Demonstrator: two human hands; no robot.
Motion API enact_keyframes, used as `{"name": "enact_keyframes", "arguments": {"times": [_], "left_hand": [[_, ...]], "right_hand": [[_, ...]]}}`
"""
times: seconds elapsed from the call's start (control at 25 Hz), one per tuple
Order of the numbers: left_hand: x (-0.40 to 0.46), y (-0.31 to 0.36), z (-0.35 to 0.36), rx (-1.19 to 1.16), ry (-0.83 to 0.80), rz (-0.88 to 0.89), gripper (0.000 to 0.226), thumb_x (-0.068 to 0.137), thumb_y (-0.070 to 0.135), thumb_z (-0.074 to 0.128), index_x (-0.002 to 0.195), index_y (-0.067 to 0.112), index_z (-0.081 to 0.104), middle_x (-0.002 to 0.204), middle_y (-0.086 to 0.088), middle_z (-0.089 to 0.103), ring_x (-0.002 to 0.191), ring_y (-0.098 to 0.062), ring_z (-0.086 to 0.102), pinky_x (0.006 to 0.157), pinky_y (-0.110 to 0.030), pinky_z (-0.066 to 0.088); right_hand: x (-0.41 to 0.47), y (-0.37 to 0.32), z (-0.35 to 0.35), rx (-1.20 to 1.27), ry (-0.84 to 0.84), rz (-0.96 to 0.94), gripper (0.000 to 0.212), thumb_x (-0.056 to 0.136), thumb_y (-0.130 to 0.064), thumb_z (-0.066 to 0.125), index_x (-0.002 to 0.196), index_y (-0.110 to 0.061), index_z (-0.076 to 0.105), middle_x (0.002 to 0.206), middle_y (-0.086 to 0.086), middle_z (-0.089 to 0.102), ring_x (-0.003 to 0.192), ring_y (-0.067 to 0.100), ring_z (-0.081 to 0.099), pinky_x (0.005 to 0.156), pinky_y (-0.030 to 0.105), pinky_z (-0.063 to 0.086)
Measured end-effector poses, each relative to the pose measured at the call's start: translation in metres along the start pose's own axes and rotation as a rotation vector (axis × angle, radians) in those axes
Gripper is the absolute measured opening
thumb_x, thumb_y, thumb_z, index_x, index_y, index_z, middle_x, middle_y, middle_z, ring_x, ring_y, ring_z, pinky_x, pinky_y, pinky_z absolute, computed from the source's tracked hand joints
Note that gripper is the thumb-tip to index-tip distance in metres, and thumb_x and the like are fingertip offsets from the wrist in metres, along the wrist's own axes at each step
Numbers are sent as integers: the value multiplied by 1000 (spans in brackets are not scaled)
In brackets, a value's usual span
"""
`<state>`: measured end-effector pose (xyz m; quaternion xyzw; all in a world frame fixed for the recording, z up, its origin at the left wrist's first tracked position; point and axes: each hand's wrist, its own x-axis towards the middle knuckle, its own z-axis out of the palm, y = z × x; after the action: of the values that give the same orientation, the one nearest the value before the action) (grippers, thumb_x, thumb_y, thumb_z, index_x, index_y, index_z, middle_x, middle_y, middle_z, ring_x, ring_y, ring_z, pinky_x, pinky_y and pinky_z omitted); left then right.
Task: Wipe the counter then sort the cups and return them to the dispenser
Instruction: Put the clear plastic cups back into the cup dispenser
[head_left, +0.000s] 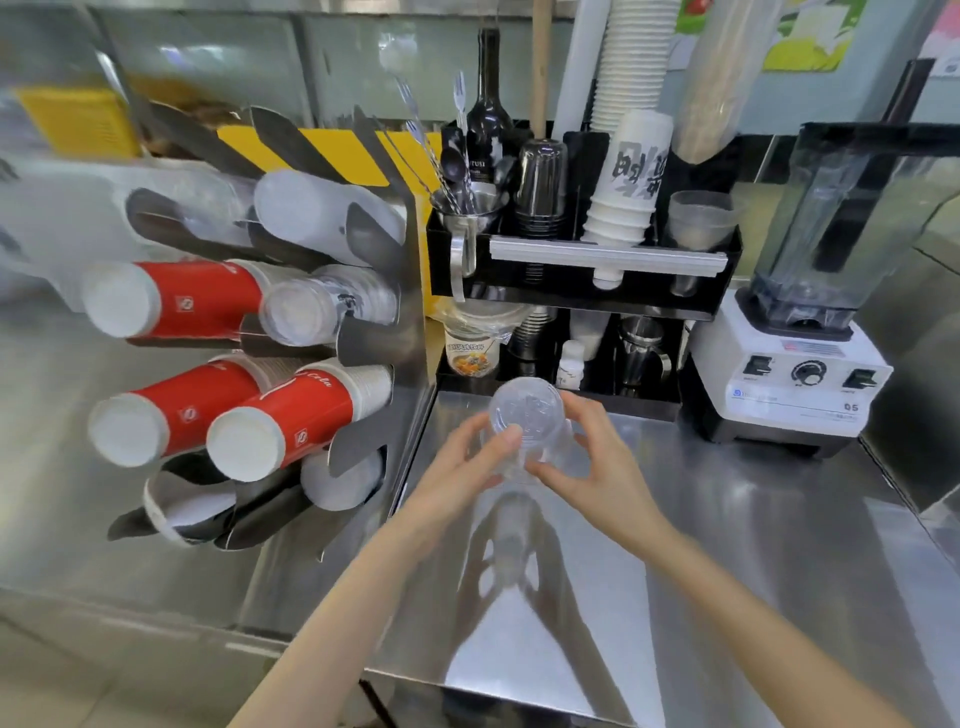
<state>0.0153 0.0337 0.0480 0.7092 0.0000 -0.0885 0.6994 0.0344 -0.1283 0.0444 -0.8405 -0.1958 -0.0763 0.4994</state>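
Both hands hold a stack of clear plastic cups (525, 415) upside down above the steel counter (727, 545). My left hand (462, 467) grips its left side, thumb across the cup wall. My right hand (587, 457) grips the right side with fingers spread. To the left stands the steel cup dispenser (374, 332), its slots holding red paper cups (171, 301), a second red stack (280, 421), clear cups (311, 312) and white cups (322, 208).
A black organiser (582, 280) at the back holds a printed white cup stack (628, 182), dark cups, a bottle and a metal jug of spoons. A white blender (795, 374) stands at the right. A food cup (470, 348) sits under the organiser.
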Motion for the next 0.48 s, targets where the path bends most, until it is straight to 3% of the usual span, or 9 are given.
{"name": "enact_keyframes", "arguments": {"times": [0.08,0.24,0.4,0.48], "left_hand": [[-6,20,-14,-7,62,92,71,65,57,60,126,24,49,130,-1,55,116,-12,57,103,-42,44],[-25,58,-48,11,145,257,74,67,56,60,131,22,43,133,0,55,120,-11,53,103,-35,42],[-48,84,-82,48,216,373,70,71,52,58,132,21,42,117,13,63,104,7,59,88,-10,48],[-57,88,-99,65,266,408,72,68,52,55,132,23,41,112,18,63,104,7,59,92,-14,48]], "right_hand": [[16,-23,4,11,4,-99,58,75,-20,70,124,-26,41,126,-3,48,117,1,42,100,17,36],[44,-70,17,42,10,-284,61,74,-21,71,125,-33,39,125,-11,45,121,2,41,102,20,36],[67,-109,39,33,-24,-413,61,74,-31,67,127,-34,36,125,-19,42,118,-4,41,99,14,36],[77,-123,54,36,-59,-447,62,76,-31,67,129,-30,36,128,-15,43,120,-1,41,101,17,36]]}}
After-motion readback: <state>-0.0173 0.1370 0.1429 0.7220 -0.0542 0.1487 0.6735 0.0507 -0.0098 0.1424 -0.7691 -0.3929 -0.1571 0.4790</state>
